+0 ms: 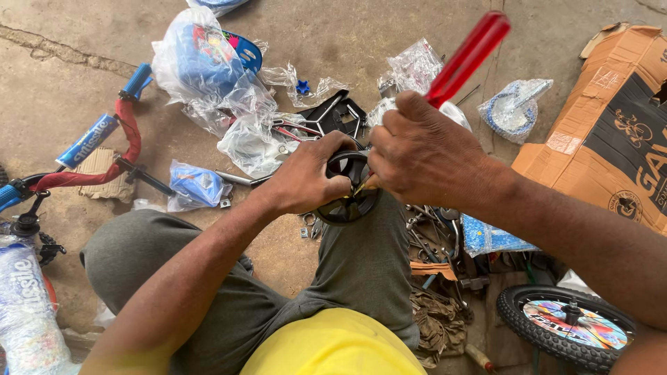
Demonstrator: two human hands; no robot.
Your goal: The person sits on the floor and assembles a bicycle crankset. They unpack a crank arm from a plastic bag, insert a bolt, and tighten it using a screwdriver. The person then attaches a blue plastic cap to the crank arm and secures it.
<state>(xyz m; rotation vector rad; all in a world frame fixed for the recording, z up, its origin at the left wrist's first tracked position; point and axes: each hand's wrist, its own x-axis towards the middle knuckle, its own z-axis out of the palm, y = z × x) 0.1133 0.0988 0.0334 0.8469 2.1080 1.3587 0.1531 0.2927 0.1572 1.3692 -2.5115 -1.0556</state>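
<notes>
Hands number two: our left hand [306, 177] clamps one round black plastic wheel part [347, 198] on our knee, our right hand [424, 156] grips one red-handled screwdriver [467, 58] against it. Several clear plastic bags [240, 125] of parts lie on the concrete floor [62, 90].

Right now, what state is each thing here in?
Left hand: gripping the small black plastic wheel on the knee.
Right hand: closed around the red-handled screwdriver, tip at the wheel.
Brown cardboard box: torn open.
Black-tyred bicycle wheel: lying flat.
</notes>
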